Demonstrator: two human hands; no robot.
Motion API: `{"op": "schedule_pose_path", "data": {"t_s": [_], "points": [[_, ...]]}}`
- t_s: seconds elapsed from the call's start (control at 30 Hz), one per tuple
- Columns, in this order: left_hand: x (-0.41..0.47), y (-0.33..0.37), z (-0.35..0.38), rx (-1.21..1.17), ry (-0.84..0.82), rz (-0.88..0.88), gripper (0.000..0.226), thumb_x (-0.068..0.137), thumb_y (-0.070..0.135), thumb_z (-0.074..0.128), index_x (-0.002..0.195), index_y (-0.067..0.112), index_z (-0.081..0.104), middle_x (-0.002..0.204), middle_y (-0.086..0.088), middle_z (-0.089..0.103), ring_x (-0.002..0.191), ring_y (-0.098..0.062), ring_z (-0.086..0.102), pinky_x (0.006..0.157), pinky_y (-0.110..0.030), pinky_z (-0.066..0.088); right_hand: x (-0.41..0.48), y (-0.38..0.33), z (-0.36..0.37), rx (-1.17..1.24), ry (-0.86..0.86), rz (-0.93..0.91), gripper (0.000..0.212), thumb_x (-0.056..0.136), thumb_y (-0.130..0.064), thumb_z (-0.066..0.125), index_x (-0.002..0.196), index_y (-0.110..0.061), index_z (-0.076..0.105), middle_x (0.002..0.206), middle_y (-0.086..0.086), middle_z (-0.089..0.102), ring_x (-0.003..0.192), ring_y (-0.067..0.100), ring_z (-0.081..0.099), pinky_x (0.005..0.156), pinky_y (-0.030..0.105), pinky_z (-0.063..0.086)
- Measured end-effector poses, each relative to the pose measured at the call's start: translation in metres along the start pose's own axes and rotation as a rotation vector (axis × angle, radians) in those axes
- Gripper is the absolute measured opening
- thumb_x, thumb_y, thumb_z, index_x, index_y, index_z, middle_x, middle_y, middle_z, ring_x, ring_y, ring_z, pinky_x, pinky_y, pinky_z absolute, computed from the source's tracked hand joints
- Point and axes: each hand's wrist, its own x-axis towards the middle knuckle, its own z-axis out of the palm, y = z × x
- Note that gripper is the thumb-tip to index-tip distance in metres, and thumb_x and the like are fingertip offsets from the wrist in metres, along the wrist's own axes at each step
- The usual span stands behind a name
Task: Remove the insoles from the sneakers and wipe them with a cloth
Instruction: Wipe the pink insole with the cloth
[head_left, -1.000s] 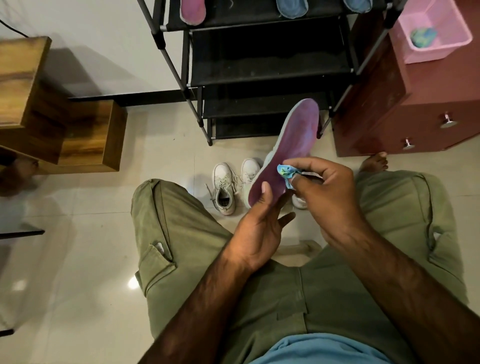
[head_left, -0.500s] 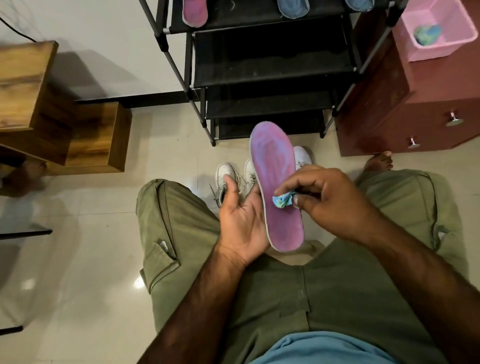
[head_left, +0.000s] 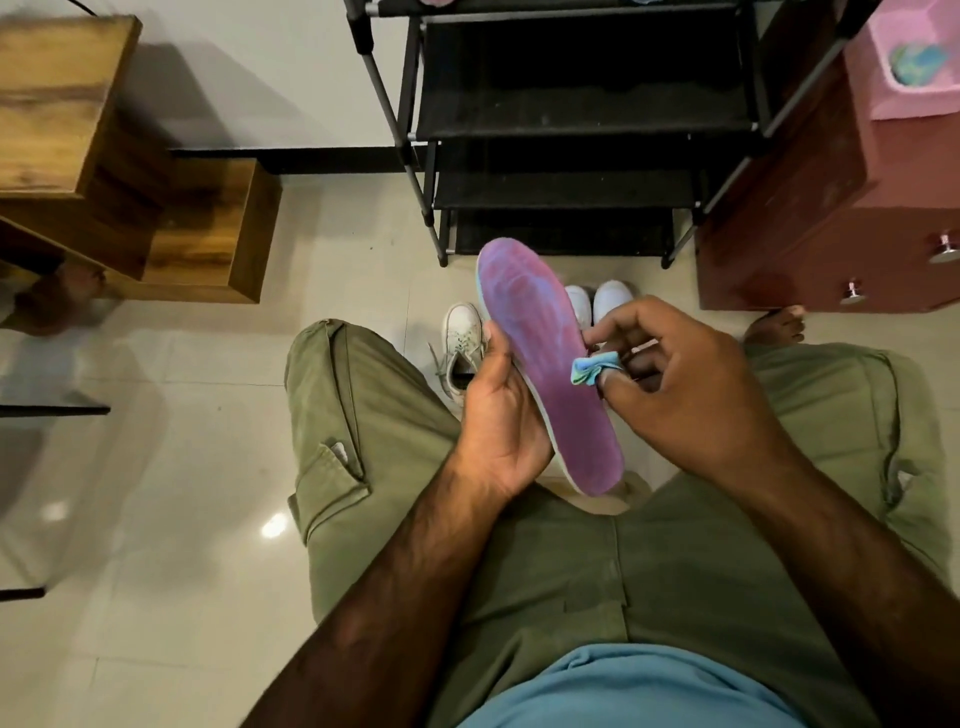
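Both grips are busy. The left grip (head_left: 498, 415) curls round the long edge of the purple insole (head_left: 545, 353) and holds it over the lap at the centre of the frame, toe end toward the top. The right grip (head_left: 691, 395) pinches a small bunched blue cloth (head_left: 592, 370) between thumb and fingers at the insole's right edge, about midway along. The wiping step looks to be in hand for this insole. The next move calls for strokes of the cloth along the whole face, toe to heel, with the left grip steadying against the push. Behind the insole, white sneakers (head_left: 460, 338) stand on the tiled floor (head_left: 182, 415), just below a black shoe rack (head_left: 571, 114). At upper right a pink tub (head_left: 883, 104) sits on a dark red cabinet (head_left: 831, 208).
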Motion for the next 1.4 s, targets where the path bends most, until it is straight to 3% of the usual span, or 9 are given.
{"op": "schedule_pose_path", "data": {"t_s": [0.13,0.27,0.37,0.47,0.63,0.83,1.0,1.23,1.4], "points": [[-0.004,0.002,0.004,-0.004,-0.010,0.019,0.066,0.101,0.056,0.043,0.138,0.004,0.058,0.129,-0.016,0.064,0.121,-0.026,0.062,0.112,-0.040,0.047,-0.005,-0.009,0.013,-0.266,0.027,-0.123,0.023,0.083,-0.013,0.075,0.104,-0.022,0.072,0.105,-0.005,0.062,0.088,0.010,0.061,0.078,0.035,0.057],[-0.008,0.006,0.004,-0.061,-0.007,0.005,0.070,0.105,0.059,0.034,0.134,0.002,0.063,0.133,-0.020,0.063,0.127,-0.029,0.059,0.110,-0.042,0.049,-0.012,-0.010,0.022,-0.266,-0.120,-0.127,0.036,0.084,-0.010,0.074,0.118,-0.021,0.074,0.119,-0.007,0.060,0.112,0.010,0.059,0.095,0.031,0.055],[-0.008,0.007,0.006,-0.067,-0.009,0.005,0.077,0.104,0.062,0.030,0.143,0.000,0.053,0.141,-0.023,0.054,0.129,-0.030,0.055,0.110,-0.043,0.049,-0.015,-0.009,0.023,-0.223,-0.134,-0.164,0.037,0.085,-0.004,0.073,0.117,-0.020,0.076,0.116,-0.007,0.064,0.111,0.008,0.060,0.099,0.025,0.051],[-0.008,0.005,0.006,-0.069,-0.038,-0.006,0.077,0.103,0.063,0.032,0.149,0.002,0.046,0.140,-0.023,0.054,0.128,-0.030,0.056,0.108,-0.043,0.050,-0.014,-0.010,0.026,-0.191,-0.104,-0.200,0.031,0.084,-0.006,0.076,0.112,-0.019,0.078,0.108,-0.007,0.070,0.098,0.006,0.065,0.094,0.022,0.052],[-0.006,-0.001,0.004,-0.044,-0.060,0.009,0.068,0.108,0.057,0.030,0.144,0.004,0.049,0.135,-0.017,0.057,0.130,-0.028,0.052,0.122,-0.041,0.032,0.003,-0.012,0.026,-0.197,0.007,-0.180,0.024,0.085,-0.009,0.078,0.107,-0.018,0.078,0.101,-0.004,0.073,0.088,0.007,0.066,0.085,0.030,0.058],[-0.009,0.001,0.003,-0.037,-0.040,-0.020,0.076,0.103,0.063,0.034,0.152,0.005,0.046,0.152,-0.025,0.047,0.138,-0.033,0.050,0.119,-0.045,0.039,-0.016,-0.013,0.022,-0.213,-0.120,-0.188,0.026,0.083,-0.008,0.078,0.106,-0.021,0.080,0.100,-0.007,0.074,0.089,0.006,0.068,0.086,0.031,0.058],[-0.007,-0.009,0.001,-0.030,-0.062,-0.035,0.070,0.107,0.059,0.029,0.134,0.002,0.060,0.130,-0.018,0.064,0.127,-0.028,0.059,0.118,-0.040,0.039,0.011,-0.012,0.030,-0.181,-0.026,-0.179,0.023,0.085,-0.010,0.074,0.104,-0.022,0.079,0.097,-0.007,0.073,0.087,0.009,0.067,0.082,0.035,0.058],[-0.006,-0.004,0.002,-0.052,-0.037,-0.034,0.073,0.105,0.061,0.032,0.145,0.004,0.053,0.144,-0.026,0.053,0.132,-0.033,0.056,0.108,-0.043,0.050,-0.013,-0.008,0.026,-0.210,-0.122,-0.204,0.026,0.082,-0.007,0.077,0.104,-0.022,0.079,0.098,-0.008,0.074,0.088,0.007,0.067,0.086,0.032,0.058],[-0.007,-0.010,0.001,-0.059,-0.027,-0.030,0.072,0.108,0.057,0.027,0.126,0.002,0.068,0.125,-0.017,0.069,0.121,-0.026,0.065,0.112,-0.036,0.047,0.014,-0.013,0.037,-0.163,-0.030,-0.181,0.025,0.084,-0.007,0.074,0.104,-0.022,0.079,0.098,-0.007,0.073,0.088,0.009,0.067,0.084,0.033,0.057]]}}
